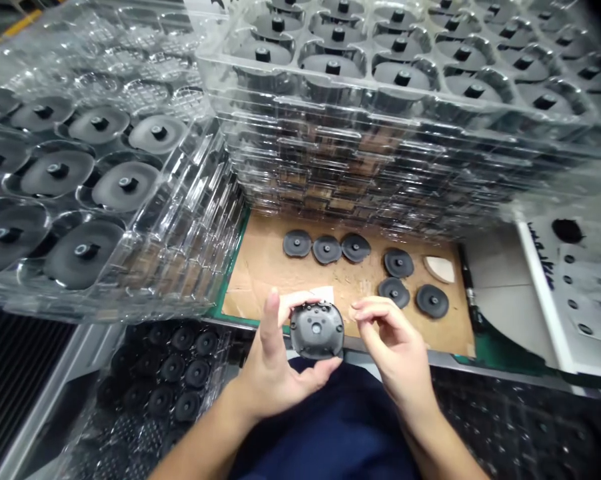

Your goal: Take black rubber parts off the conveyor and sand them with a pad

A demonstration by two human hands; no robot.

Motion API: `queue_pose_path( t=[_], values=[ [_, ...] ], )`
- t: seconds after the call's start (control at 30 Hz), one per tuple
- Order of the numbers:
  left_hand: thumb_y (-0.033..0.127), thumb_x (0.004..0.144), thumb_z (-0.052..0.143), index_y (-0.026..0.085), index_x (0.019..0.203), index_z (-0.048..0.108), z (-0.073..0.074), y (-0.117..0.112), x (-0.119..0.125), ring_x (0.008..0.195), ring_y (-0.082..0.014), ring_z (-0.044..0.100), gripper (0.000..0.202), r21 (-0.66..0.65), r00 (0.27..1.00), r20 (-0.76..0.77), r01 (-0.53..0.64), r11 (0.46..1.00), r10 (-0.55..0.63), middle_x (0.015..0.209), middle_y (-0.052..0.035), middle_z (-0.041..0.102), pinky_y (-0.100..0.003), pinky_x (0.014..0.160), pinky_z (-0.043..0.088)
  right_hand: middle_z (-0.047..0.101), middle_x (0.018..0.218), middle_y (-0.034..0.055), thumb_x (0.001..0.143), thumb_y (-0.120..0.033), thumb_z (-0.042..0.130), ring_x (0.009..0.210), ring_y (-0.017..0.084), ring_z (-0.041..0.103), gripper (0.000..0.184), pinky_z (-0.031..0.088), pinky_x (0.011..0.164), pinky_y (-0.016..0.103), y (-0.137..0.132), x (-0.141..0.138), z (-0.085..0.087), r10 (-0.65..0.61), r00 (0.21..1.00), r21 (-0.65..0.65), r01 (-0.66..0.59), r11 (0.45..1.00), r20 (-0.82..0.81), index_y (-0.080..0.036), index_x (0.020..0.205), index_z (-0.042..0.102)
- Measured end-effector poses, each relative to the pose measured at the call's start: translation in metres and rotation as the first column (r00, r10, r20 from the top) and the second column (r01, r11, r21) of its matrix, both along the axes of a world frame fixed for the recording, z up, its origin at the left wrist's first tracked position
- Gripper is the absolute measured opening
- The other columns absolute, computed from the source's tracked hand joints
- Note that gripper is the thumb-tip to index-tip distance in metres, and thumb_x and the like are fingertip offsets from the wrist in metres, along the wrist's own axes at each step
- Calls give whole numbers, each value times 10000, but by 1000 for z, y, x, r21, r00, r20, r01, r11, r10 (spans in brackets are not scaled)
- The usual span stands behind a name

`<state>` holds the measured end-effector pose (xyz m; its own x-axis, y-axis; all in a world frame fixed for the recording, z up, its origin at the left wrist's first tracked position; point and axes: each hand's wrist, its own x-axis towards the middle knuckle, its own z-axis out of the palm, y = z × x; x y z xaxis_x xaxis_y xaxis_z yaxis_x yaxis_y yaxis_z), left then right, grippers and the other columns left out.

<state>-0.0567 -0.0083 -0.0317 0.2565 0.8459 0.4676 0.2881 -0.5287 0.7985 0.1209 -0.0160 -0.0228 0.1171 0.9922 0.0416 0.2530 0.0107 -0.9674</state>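
Note:
My left hand (275, 367) grips a black round plastic cover (316, 330) by its edges, between thumb and fingers. The cover's underside faces me, with a small light spot at its centre and little posts around the rim. Just right of it, my right hand (393, 347) is closed, thumb and fingers curled together; whatever lies at the fingertips is too small to make out. Behind the held cover a white slip (323, 292) shows, partly hidden. Beyond my hands, several similar black covers (355, 247) lie on a brown cardboard sheet (260, 267), stems up.
Tall stacks of clear plastic trays filled with black covers stand at the back (380, 127) and left (145, 220). Another tray (175, 373) sits low at left. On the cardboard's right lie a pale wedge-shaped piece (439, 269) and a dark pen-like tool (468, 287).

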Motion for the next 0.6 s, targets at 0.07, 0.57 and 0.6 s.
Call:
queue_pose_path(
  t=[0.07, 0.57, 0.6],
  values=[
    [167, 731, 718, 239, 1465, -137, 2, 0, 1, 1046, -228, 578, 1129, -6, 1000, 2, 19, 1000, -19, 1132, -125, 556, -413, 881, 517, 627, 850, -12, 815, -142, 590, 830, 136, 595, 117, 483, 711, 236, -3, 0, 14, 46, 997, -2, -46, 999, -55, -256, 831, 608],
    [443, 745, 686, 308, 1475, -43, 11, -21, 5, 966, -229, 586, 1040, -363, 955, 238, 257, 896, -177, 1068, -70, 604, -407, 892, 456, 701, 772, -11, 747, -217, 725, 701, 128, 637, 105, 491, 658, 250, 1, 16, 54, 382, 817, -301, -530, 793, -433, -216, 841, 678],
    [462, 751, 673, 318, 1472, -44, 13, -22, 6, 968, -222, 586, 1027, -390, 945, 261, 289, 874, -196, 1064, -62, 607, -397, 894, 449, 703, 757, -20, 736, -202, 735, 697, 120, 641, 100, 493, 661, 239, 0, 17, 54, 377, 800, -303, -544, 782, -466, -219, 821, 684]
  ],
)
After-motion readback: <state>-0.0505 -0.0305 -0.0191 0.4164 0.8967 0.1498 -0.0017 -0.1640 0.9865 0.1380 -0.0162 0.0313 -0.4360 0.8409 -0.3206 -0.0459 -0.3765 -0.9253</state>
